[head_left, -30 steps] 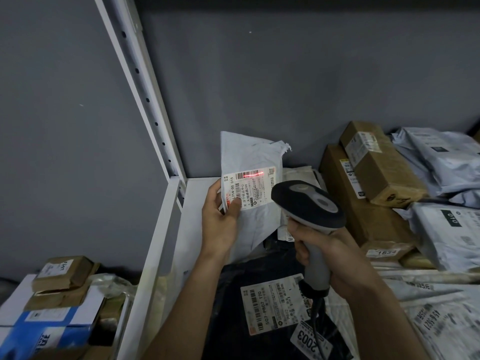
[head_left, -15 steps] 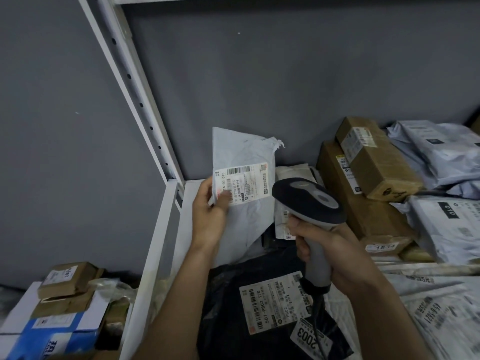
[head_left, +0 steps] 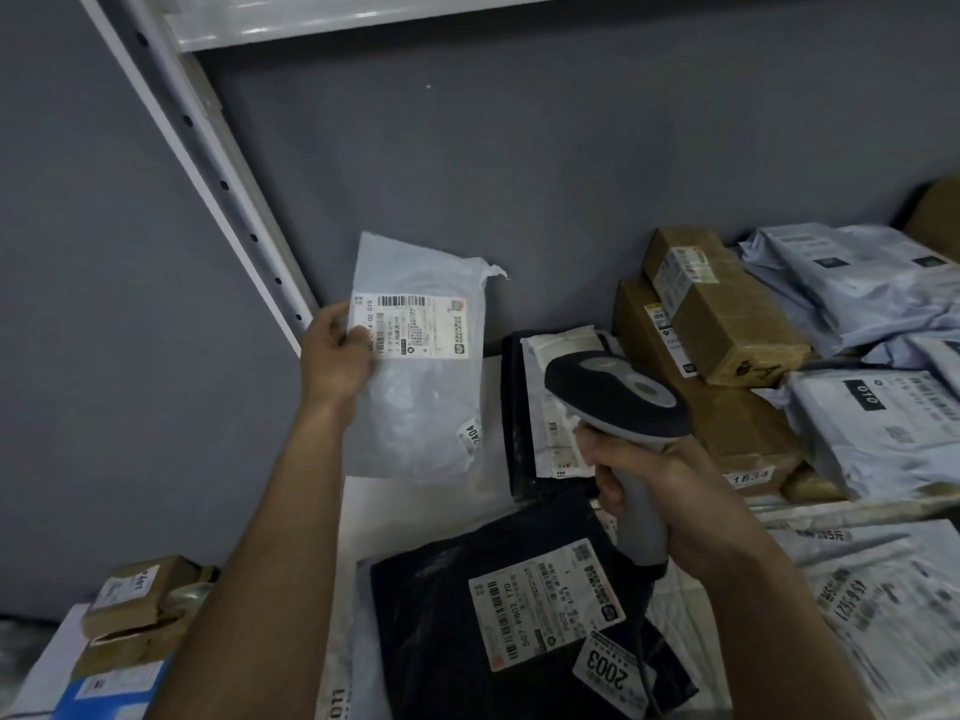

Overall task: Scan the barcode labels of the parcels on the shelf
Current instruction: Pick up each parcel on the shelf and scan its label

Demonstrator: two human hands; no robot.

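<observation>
Nearest: black mailer bag (head_left: pixel 457 610) lies flat on the white shelf (head_left: pixel 363 504). White shipping label (head_left: pixel 545 600) on its top face, barcode readable; small tag "2003" (head_left: pixel 608 672) overlaps the label's lower corner.

Right hand (head_left: pixel 670 501): fingers wrapped round the grey handle of the barcode scanner (head_left: pixel 618 397). Scanner head dark, pointing up and left toward the held parcel. Cable drops from the handle base over the black bag.

Right of the scanner hand: white bags with printed labels (head_left: pixel 883 615), lying flat, partly overlapping.

Left hand (head_left: pixel 332 350): thumb on the front, fingers behind, pinching the left edge of a pale grey mailer bag (head_left: pixel 421 397). Bag held upright, clear of the shelf surface, in front of the grey wall. Its label (head_left: pixel 415 327) faces the camera, barcode along the top edge. Small sticker "2404" (head_left: pixel 470 433) near the bag's lower right corner. No scan line visible on the label.

Behind the scanner head: a white parcel (head_left: pixel 550 387) on top of a dark one, flat on the shelf.

Farther right: two brown cardboard boxes (head_left: pixel 727 314) stacked, the upper one angled across the lower, both labelled. Beyond them a heap of pale grey bags (head_left: pixel 852 283).

Left, off the shelf and lower: small brown boxes (head_left: pixel 135 595) on a blue-and-white carton (head_left: pixel 104 688).

Far: white perforated shelf post (head_left: pixel 208 163) slants up to the upper shelf board (head_left: pixel 322 18).
</observation>
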